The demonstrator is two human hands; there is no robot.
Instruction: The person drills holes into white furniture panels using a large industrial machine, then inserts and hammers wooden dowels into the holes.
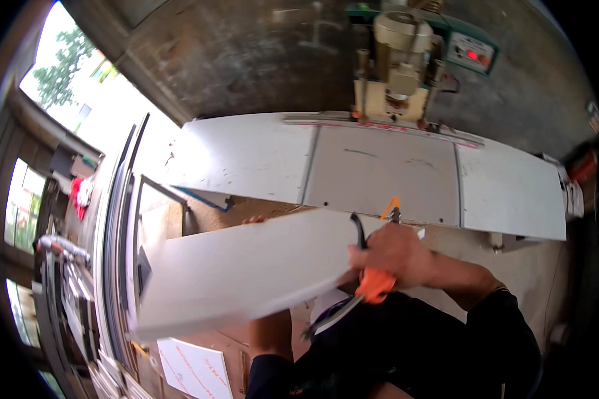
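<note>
A long white panel (246, 269) is held tilted in front of my body, blurred by motion. My left hand (253, 219) shows only its fingertips, curled over the far edge; the panel hides the rest, and the forearm passes beneath. At the panel's right end, my right hand (400, 253) is closed around an orange-and-black hand tool (377, 284) with a curved black handle and a grey bar running down to the left. A pointed orange piece with a dark metal tip sticks out beyond the knuckles. Whether this hand also touches the panel, I cannot tell.
A long white-and-grey worktable (379, 174) spans the far side. A drilling machine (400, 63) stands at its back, beside a control box (471, 53) with a red light. Long metal profiles (118, 253) run along the left. A white board (194, 368) with red print lies below.
</note>
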